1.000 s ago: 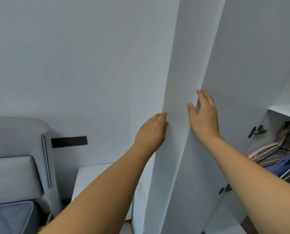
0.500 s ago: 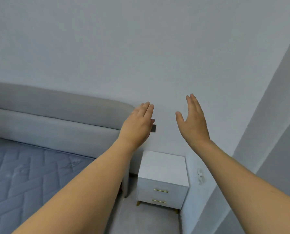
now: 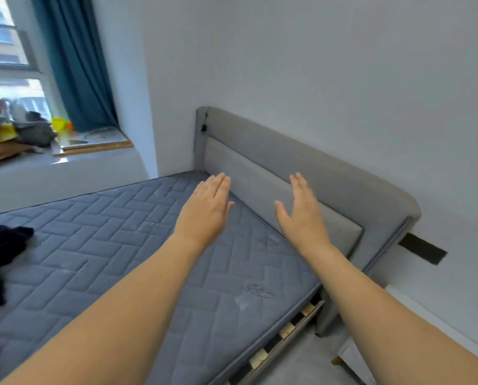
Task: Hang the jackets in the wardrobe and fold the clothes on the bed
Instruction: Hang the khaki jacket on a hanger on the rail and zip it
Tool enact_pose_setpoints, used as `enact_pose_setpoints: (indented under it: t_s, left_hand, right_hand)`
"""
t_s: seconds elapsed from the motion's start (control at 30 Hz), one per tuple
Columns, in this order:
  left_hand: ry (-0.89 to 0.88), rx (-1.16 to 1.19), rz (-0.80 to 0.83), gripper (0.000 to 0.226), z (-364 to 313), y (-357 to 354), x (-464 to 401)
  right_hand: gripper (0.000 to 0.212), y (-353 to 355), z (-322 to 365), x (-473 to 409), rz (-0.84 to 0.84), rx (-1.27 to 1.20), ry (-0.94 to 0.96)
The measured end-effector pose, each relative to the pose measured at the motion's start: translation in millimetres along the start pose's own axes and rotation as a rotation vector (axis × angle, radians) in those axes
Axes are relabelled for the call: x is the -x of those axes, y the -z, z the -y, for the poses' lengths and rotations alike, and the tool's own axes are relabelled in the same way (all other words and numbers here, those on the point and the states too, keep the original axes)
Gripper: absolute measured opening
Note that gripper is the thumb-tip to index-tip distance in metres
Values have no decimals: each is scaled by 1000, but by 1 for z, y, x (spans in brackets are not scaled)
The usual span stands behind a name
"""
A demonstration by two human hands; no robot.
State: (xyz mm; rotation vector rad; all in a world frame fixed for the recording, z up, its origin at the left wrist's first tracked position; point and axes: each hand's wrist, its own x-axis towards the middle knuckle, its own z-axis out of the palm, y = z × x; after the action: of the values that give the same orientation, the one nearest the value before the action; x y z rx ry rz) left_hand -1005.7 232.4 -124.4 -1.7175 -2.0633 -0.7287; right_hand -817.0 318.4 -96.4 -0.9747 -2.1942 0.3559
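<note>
The bed's blue quilted mattress [image 3: 98,245] fills the lower left of the view, with a grey padded headboard [image 3: 310,168] along the wall. Dark clothes [image 3: 1,245] lie bunched on the mattress at the far left edge of the frame, partly cut off. My left hand [image 3: 207,209] and my right hand [image 3: 301,215] are both held out in the air above the head end of the mattress, fingers straight and holding nothing. The wardrobe is out of view.
A window sill [image 3: 93,147] at the back left carries a pile of cushions and small toys, beside a teal curtain [image 3: 76,62]. A white nightstand corner [image 3: 352,357] shows at the lower right, on grey floor [image 3: 301,365] beside the bed.
The view has swung left from the wardrobe door, past the nightstand, to the bed. Both hands left the door edge and now hang in the air with straight fingers.
</note>
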Motion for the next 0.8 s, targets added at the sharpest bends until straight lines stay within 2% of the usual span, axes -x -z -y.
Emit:
enact_pose_setpoints:
  t_s: [0.17,0.43,0.63,0.8]
  left_hand:
    - [199,-123,29,54,118,47,87]
    - [473,-276,91,55,306,140,251]
    - [644,-279,150,57,406,184,357]
    - [885,-307,147,56,479,203,434]
  right_hand:
    - [62,-109,93,8,178,-107,149]
    - [61,-274,285,61,397,-257,246]
    - [58,-382,407,105,653,-308,387]
    - [59,-469,482,136,831,-408,352]
